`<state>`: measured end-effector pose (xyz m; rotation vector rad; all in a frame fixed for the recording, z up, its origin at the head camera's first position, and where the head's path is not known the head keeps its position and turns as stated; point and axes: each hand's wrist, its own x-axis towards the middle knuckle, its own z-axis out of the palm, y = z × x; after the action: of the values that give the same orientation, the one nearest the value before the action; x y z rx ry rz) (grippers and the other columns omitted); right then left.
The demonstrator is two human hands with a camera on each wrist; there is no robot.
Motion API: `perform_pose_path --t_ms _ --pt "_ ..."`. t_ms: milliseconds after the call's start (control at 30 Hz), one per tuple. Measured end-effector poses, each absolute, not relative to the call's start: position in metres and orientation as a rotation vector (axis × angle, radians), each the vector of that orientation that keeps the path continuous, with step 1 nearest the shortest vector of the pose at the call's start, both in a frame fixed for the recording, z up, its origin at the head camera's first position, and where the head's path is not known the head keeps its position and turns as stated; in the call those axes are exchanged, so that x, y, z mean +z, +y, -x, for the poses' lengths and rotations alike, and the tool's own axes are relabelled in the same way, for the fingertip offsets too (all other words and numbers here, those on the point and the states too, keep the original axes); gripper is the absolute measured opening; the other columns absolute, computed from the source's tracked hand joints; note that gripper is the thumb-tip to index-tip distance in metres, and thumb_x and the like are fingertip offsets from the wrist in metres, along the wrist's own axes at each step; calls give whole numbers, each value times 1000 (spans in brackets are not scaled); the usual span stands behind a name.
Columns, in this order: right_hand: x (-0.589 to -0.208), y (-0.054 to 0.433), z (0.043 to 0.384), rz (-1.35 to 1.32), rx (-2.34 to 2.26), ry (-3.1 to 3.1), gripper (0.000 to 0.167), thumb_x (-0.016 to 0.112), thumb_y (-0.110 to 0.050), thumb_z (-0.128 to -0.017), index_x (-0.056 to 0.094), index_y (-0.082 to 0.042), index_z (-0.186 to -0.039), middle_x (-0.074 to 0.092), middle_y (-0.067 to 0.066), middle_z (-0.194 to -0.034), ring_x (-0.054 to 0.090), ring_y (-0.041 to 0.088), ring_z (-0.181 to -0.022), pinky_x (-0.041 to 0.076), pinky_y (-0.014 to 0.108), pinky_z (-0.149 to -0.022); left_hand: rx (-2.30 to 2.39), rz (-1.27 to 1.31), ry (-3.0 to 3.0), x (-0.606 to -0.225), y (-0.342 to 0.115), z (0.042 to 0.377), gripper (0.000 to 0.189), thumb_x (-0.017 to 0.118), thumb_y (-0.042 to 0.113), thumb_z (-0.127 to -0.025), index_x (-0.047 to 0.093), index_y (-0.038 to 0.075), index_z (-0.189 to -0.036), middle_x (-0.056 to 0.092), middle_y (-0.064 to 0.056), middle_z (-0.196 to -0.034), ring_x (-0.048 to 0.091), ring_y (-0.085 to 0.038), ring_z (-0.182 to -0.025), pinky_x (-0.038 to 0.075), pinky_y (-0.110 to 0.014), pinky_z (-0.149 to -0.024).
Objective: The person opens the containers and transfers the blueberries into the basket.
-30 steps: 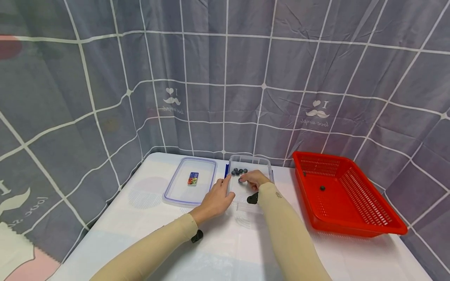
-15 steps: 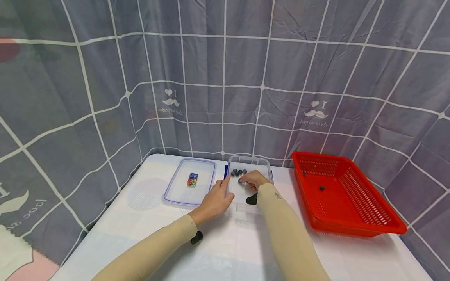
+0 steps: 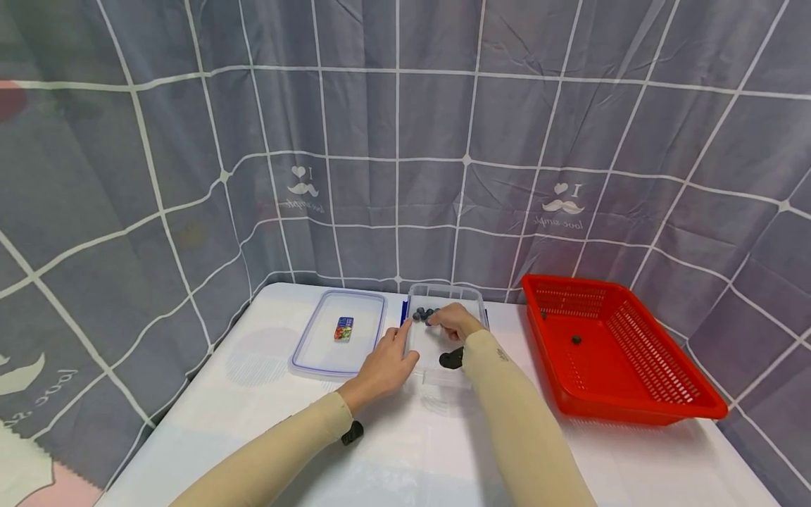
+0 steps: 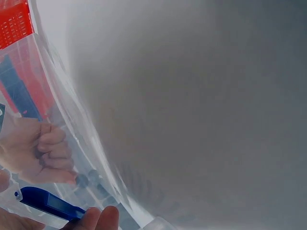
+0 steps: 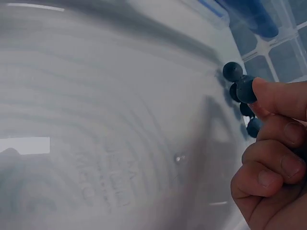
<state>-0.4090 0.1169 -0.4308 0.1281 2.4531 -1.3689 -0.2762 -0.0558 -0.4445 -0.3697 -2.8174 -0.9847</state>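
Thumb and index finger of my right hand (image 3: 455, 321) pinch a dark blueberry (image 5: 246, 90) inside a clear plastic container (image 5: 120, 100). Its other fingers are curled in. Several more blueberries (image 5: 233, 71) lie close together by the container's far left part, just beside the pinched one. My left hand (image 3: 385, 360) rests at the container's left side with its index finger extended along the edge. In the left wrist view, its fingertips (image 4: 108, 218) touch the blue latch (image 4: 50, 202), while the right hand shows through the clear wall.
The container's lid (image 3: 364, 304), blue-edged with a colourful label (image 3: 343, 329), lies flat to the left. A red plastic basket (image 3: 633, 384) stands at right, with a blueberry (image 3: 576, 339) on its floor and another small dark thing (image 3: 543, 315) near its left wall. A gridded curtain (image 3: 431, 190) hangs behind the table.
My right hand has moved the pinched blueberry slightly away from me, nearer to the other blueberries. The left hand stays at the container's side. The head view has shifted a little.
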Motion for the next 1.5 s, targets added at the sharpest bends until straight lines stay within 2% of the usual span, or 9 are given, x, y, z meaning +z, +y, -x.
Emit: perform_pose_path --t_ms 167,300,400,667,1000,1167,1500 --pt "-425 116 411 -60 -1427 2422 9 68 -14 -90 69 -6 -88 29 -5 -52 26 10 -48 28 24 -47 -977 378 -2820 -446 -56 276 71 46 35 -96 26 11 -160 47 -19 -144 53 -33 -127 47 -53 -101" --pt "-416 117 413 -5 -1425 2405 28 65 -13 -94 72 -3 -119 27 -5 -51 22 10 -47 28 24 -48 -980 380 -2817 -445 -55 277 71 45 37 -97 25 13 -161 47 -19 -144 53 -33 -127 47 -53 -101" --pt "-407 118 412 41 -1390 2409 34 61 -14 -97 68 -2 -128 27 -5 -50 20 9 -45 28 24 -48 -982 379 -2815 -445 -55 278 71 45 37 -97 26 13 -161 47 -19 -144 53 -33 -127 47 -53 -101" --pt "-393 129 412 123 -1418 2452 32 62 -16 -97 68 -2 -125 29 -5 -50 22 9 -44 27 23 -47 -1003 372 -2821 -444 -56 276 71 45 36 -97 25 13 -161 46 -19 -145 52 -34 -129 46 -53 -102" --pt "-364 153 403 209 -1477 2412 40 61 -18 -99 62 2 -134 28 -5 -51 20 10 -46 26 26 -48 -1013 381 -2818 -442 -55 274 71 45 36 -97 25 13 -161 46 -20 -145 52 -35 -129 46 -53 -102" --pt "-352 166 402 222 -1478 2422 41 62 -19 -99 62 0 -135 31 -4 -53 23 11 -47 26 25 -48 -1007 375 -2811 -443 -56 275 71 44 36 -96 26 13 -161 47 -20 -145 52 -35 -128 46 -53 -102" --pt "-334 197 401 170 -1458 2450 46 59 -18 -100 55 3 -140 31 -5 -55 26 12 -49 28 24 -49 -1014 381 -2804 -445 -58 275 71 46 36 -97 25 12 -161 46 -21 -145 52 -36 -129 46 -54 -103"
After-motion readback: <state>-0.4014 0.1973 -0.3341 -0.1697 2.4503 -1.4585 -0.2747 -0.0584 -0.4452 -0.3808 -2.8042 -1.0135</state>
